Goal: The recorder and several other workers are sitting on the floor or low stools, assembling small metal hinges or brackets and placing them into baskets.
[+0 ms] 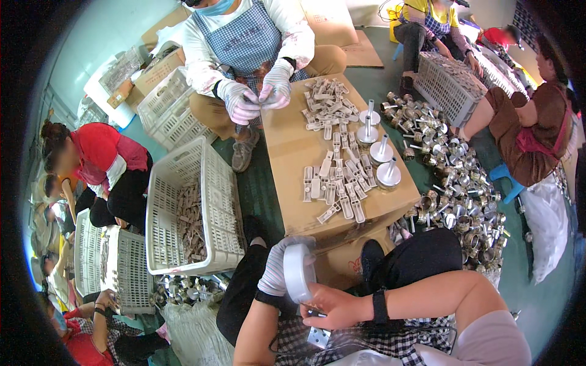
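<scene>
My left hand point(278, 268), in a striped white glove, grips a wide translucent white roll point(299, 274) that looks like tape. Bare and closed, my right hand point(332, 308) presses its fingertips near the roll's lower edge. From beneath those fingers sticks out a small pale piece with dark holes point(318, 337) and a black part; its kind is unclear. Before me, a cardboard box point(284, 158) carries a spread of beige clip-like parts point(339, 183) and several silver discs with upright stems point(388, 175).
Across the box, a person's gloved hands point(259, 97) are together. A white crate point(204, 152) of beige parts stands left. Many metal stemmed parts point(467, 226) cover the floor at right. Other people work around more crates point(448, 85). A blue stool point(506, 180) stands far right.
</scene>
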A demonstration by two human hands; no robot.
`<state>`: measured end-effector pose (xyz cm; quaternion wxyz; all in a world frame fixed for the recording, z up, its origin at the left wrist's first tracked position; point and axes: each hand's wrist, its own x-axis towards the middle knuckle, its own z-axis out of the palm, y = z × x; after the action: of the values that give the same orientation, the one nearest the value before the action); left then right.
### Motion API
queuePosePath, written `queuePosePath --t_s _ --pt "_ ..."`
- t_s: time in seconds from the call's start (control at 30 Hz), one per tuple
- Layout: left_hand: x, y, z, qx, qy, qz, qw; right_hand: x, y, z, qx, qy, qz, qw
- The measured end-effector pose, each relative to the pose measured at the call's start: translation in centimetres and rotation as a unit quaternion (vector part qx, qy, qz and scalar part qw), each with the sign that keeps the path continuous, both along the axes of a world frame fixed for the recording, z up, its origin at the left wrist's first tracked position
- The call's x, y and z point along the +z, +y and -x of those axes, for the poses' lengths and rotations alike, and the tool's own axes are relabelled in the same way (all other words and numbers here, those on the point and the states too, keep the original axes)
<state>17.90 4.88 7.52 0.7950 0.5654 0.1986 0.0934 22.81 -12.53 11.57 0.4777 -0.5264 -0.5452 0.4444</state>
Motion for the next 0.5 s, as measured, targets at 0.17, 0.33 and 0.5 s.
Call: queuePosePath --t_s 0.17,0.33,0.5 --pt "0.3 0.4 -0.1 -0.001 0.014 -0.023 1.0 0.1 0.0 -0.2 -0.008 0.01 0.02 1.0" --pt "-0.4 0.7 0.0 0.013 -0.015 0.033 0.999 0.1 0.3 -0.2 -0.024 -0.005 -0.001 1.0" --pt "-0.9 0.5 0.0 -0.016 0.028 0.039 0.999 0.3 -0.1 -0.2 0.017 0.028 0.042 0.999"
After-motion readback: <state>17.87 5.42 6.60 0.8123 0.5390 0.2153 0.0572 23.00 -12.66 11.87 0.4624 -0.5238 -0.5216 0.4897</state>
